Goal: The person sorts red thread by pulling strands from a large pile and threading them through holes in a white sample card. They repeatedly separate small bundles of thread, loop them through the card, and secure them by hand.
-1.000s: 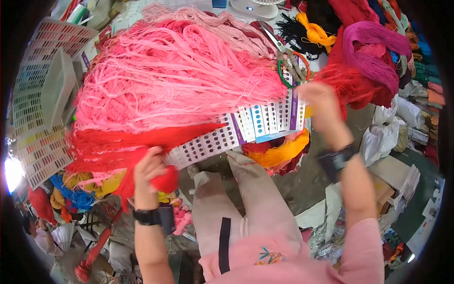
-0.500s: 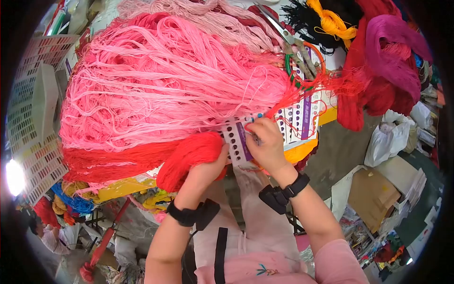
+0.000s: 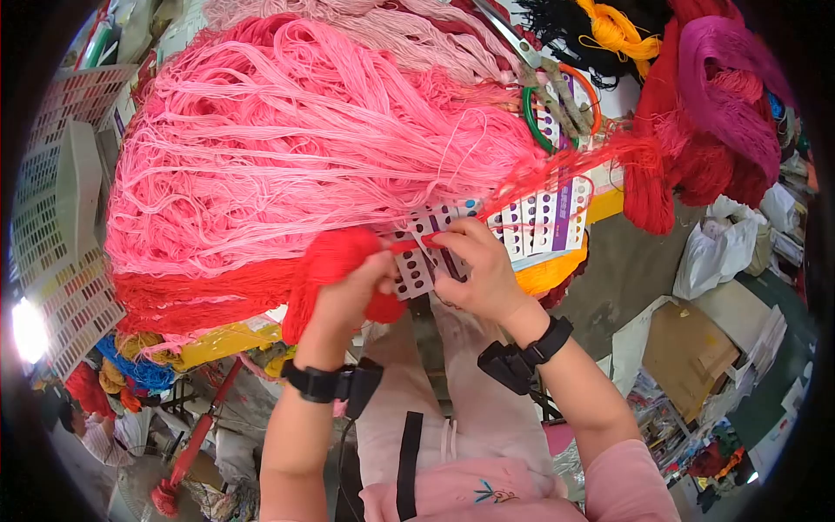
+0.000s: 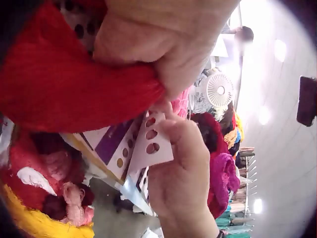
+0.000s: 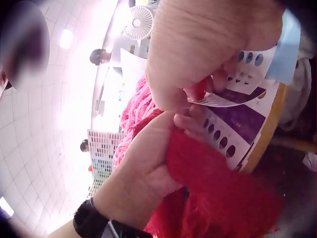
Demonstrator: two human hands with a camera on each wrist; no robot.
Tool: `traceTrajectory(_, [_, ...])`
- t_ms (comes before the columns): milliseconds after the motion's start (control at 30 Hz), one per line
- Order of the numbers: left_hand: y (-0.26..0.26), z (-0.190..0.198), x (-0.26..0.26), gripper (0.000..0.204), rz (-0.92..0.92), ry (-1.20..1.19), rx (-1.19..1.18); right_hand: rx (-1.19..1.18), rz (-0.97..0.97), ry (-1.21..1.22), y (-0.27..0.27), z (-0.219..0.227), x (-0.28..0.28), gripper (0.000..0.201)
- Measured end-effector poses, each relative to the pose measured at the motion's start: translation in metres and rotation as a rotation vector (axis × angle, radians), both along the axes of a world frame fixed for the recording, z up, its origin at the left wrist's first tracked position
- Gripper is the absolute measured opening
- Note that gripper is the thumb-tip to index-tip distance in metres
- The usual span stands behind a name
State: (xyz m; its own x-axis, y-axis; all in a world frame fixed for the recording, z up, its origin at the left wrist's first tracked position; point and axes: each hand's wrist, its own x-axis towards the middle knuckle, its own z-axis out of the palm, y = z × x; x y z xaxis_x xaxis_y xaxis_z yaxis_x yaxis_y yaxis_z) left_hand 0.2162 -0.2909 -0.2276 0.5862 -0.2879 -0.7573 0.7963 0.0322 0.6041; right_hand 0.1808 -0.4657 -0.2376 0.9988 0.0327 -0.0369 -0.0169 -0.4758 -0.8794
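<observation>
My left hand (image 3: 348, 291) grips a thick red skein (image 3: 335, 259) at the front edge of the pile. Just right of it, my right hand (image 3: 487, 271) pinches red thread against a white card with rows of holes (image 3: 414, 275). Loose red strands (image 3: 565, 170) stretch from there toward the upper right. In the left wrist view the right hand (image 4: 181, 173) is at the punched card (image 4: 152, 144), thumb bent. The right wrist view shows red thread (image 5: 199, 90) between its fingers, beside the curved card edge; the fingertips are partly hidden.
Pink yarn (image 3: 287, 148) is heaped over the table, with red yarn (image 3: 200, 291) along its front. Scissors (image 3: 522, 48) and green and orange rings (image 3: 594, 91) lie at the upper right, near magenta yarn (image 3: 731, 78). More hole cards (image 3: 544, 222) lie beyond the right hand.
Since a second ago the right hand has come left to the card, with red strands trailing. The left hand moved right with the skein, then slightly back left.
</observation>
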Motion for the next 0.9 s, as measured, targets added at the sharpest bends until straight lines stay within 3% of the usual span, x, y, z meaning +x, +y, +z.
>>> traceTrajectory(33, [0.006, 0.001, 0.002, 0.010, 0.116, 0.102, -0.106, 0.011, 0.017, 0.025, -0.001, -0.001, -0.002, 0.032])
traceTrajectory(233, [0.000, 0.005, -0.001, 0.011, 0.014, 0.105, 0.136, -0.035, 0.023, -0.014, 0.006, -0.005, -0.003, 0.034])
traceTrajectory(300, [0.009, 0.009, -0.002, 0.017, 0.087, 0.152, -0.229, -0.041, 0.025, -0.036, 0.004, -0.006, -0.002, 0.033])
traceTrajectory(333, [0.012, 0.013, -0.002, 0.017, 0.083, 0.153, -0.229, -0.085, 0.039, -0.061, 0.004, -0.008, -0.003, 0.031])
traceTrajectory(367, [0.015, 0.019, -0.002, 0.021, 0.159, 0.215, -0.384, -0.127, 0.054, -0.088, 0.004, -0.011, -0.004, 0.030])
traceTrajectory(400, [0.018, 0.021, -0.002, 0.026, 0.238, 0.277, -0.538, -0.125, 0.051, -0.087, 0.005, -0.013, -0.004, 0.030])
traceTrajectory(433, [0.014, 0.018, 0.000, 0.026, 0.237, 0.278, -0.535, -0.051, 0.027, -0.049, 0.005, -0.015, -0.005, 0.028])
traceTrajectory(500, [-0.005, 0.007, 0.004, 0.033, -0.123, 0.124, -0.240, 0.021, 0.005, -0.015, 0.006, -0.020, -0.005, 0.026])
traceTrajectory(567, [-0.013, 0.004, -0.003, 0.026, -0.191, 0.014, -0.116, 0.202, -0.128, 0.025, 0.007, -0.024, -0.005, 0.026])
traceTrajectory(600, [-0.013, 0.000, -0.005, 0.021, -0.293, -0.097, 0.011, 0.194, -0.131, 0.029, 0.008, -0.025, -0.004, 0.026])
traceTrajectory(667, [-0.001, -0.010, -0.011, 0.015, -0.475, -0.352, 0.297, -0.066, -0.068, -0.074, 0.014, -0.023, -0.001, 0.028])
traceTrajectory(700, [0.006, -0.001, -0.010, 0.015, -0.476, -0.352, 0.297, -0.067, -0.069, -0.074, 0.017, -0.019, 0.000, 0.028])
traceTrajectory(767, [0.021, 0.029, -0.004, 0.016, 0.022, 0.073, 0.158, -0.176, -0.053, 0.036, 0.022, -0.007, 0.002, 0.034])
traceTrajectory(900, [0.118, 0.053, 0.000, 0.027, 0.337, 0.203, 0.014, -0.298, -0.046, 0.033, 0.024, -0.003, 0.005, 0.038])
